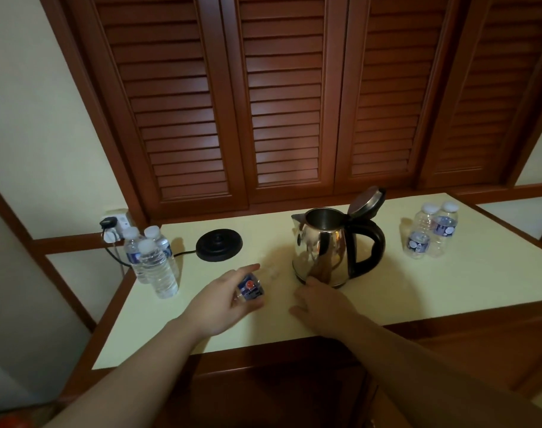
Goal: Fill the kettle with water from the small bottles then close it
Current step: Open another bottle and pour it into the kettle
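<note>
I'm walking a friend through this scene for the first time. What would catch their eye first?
The shiny steel kettle in the middle of the cream table, its lid tipped open and off its black base, which sits to its left. Next, the left hand holding a small bottle in front of the kettle, with the right hand resting by the kettle's foot. More bottles stand at the left edge and the right.
</note>
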The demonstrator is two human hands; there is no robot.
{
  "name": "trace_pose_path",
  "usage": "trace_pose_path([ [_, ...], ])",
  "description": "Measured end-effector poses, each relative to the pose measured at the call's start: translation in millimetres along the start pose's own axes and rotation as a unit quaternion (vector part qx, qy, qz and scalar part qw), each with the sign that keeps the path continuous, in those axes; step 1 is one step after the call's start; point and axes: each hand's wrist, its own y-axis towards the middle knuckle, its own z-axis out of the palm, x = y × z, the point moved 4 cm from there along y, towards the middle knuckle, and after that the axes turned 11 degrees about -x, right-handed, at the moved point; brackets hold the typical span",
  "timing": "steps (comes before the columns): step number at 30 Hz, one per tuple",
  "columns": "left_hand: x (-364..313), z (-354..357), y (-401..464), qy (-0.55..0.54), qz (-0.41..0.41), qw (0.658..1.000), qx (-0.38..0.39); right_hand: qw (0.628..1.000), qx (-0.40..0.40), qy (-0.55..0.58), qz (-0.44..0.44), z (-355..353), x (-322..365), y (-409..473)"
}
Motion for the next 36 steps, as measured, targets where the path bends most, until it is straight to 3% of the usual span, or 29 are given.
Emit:
trace_pose_path([
  [3,-0.4,0.6,-5.4,-0.01,-0.009,1.0,0.0,1.0,-0.008,0.02,0.006,4.4,0.4,9.0],
  [8,-1.2,0.5,-7.4,0.015,0.006,1.0,0.012,0.948,-0.156,0.275,0.035,-24.6,4.5,11.0],
  [11,-6.0,3.0,-4.2,0.025,0.025,0.999,0.018,0.92,-0.141,0.365,0.034,-38.8,8.7,8.8],
  [23,-31.9,17.4,6.3,0.007,0.086,0.995,0.041,0.923,-0.095,0.372,-0.008,-69.3,-13.8,-14.4],
  [30,-53.7,24.4,12.9,0.007,0.107,0.993,0.05,0.896,-0.07,0.439,-0.009,-79.9,-30.8,-22.4],
  [36,-67.0,34.5,14.4,0.033,0.136,0.989,0.052,0.931,-0.072,0.358,0.018,-77.5,-39.9,-34.2],
])
